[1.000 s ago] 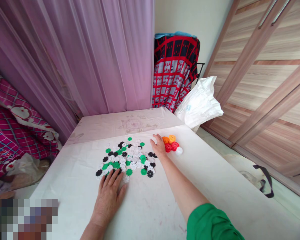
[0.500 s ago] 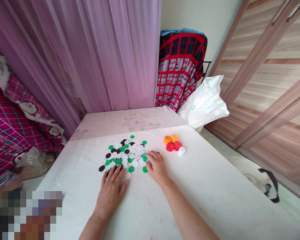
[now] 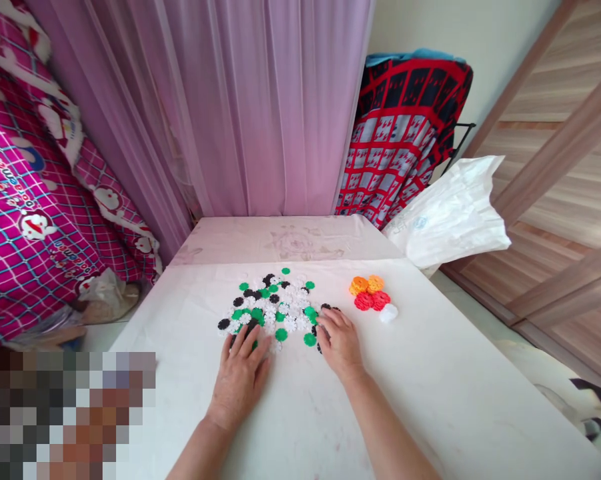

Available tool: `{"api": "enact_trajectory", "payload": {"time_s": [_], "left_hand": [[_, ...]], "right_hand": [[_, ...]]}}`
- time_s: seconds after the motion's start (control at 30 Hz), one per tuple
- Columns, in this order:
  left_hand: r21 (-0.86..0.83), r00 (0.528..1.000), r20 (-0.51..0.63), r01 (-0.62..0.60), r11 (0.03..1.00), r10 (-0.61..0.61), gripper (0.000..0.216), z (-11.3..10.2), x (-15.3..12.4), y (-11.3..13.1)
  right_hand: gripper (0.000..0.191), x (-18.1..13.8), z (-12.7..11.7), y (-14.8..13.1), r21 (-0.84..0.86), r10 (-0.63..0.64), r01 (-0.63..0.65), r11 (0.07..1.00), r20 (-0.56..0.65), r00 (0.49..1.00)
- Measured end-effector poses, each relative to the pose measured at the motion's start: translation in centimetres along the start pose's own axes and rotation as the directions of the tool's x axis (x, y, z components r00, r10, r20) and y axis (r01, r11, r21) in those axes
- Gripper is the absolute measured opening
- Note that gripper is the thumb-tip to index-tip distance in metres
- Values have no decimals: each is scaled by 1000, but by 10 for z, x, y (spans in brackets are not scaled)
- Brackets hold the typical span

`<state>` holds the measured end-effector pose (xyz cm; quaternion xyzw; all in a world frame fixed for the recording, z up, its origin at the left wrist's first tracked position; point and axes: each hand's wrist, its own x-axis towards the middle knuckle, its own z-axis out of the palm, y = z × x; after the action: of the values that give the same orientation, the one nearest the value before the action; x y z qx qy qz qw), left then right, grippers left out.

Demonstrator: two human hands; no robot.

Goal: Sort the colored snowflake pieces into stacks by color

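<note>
A loose pile of snowflake-shaped plastic discs (image 3: 293, 303) in white, green and black lies spread on the white-covered table (image 3: 300, 413). My left hand (image 3: 241, 373) rests palm down at the near left edge of the pile. Its fingers are spread over some black and green discs, partly hiding them. On the pile's right side, my right hand (image 3: 341, 343) has its fingers apart, touching or just over the discs there. Black discs show around its fingertips, and a green disc (image 3: 309, 339) lies just left of its thumb. Neither hand grips anything visible.
Right of the pile sit small groups of orange discs (image 3: 367, 285), red discs (image 3: 372, 301) and white discs (image 3: 389, 313). A white plastic bag (image 3: 450, 213) stands by the far right table edge. Purple curtains (image 3: 270, 113) hang behind; a pink patterned cloth (image 3: 80, 180) is at left.
The camera has turned left, so the whole scene sits further right. More black discs show around my right hand's fingers. My left hand stays over the near left edge of the pile.
</note>
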<state>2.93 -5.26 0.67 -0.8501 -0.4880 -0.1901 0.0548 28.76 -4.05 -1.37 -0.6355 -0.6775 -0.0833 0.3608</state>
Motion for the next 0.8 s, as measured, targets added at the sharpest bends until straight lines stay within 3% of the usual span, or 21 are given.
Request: {"api": "enact_trajectory", "payload": {"time_s": [0.17,0.3,0.5,0.63,0.8], "left_hand": [[-17,999,13,-48,999,49,36,-2,-1,5],[7,999,4,-43,999,43,37,1,-1,6],[21,992,-2,-124,992,124,40,2,1,8],[2,997,7,-77,997,77,37,-4,-1,10],[28,1000,-15,22,999,-21,38,-6,-7,7]], "right_hand": [[27,0,-7,-4,-42,-6,7,999,16,1000],[37,5,-11,-19,-38,-137,147,988,197,971],[40,15,-7,-33,-106,-69,118,987,384,921],[38,8,-9,-24,-133,-21,74,988,358,934],[33,-9,-15,-4,-198,57,-17,980,199,978]]}}
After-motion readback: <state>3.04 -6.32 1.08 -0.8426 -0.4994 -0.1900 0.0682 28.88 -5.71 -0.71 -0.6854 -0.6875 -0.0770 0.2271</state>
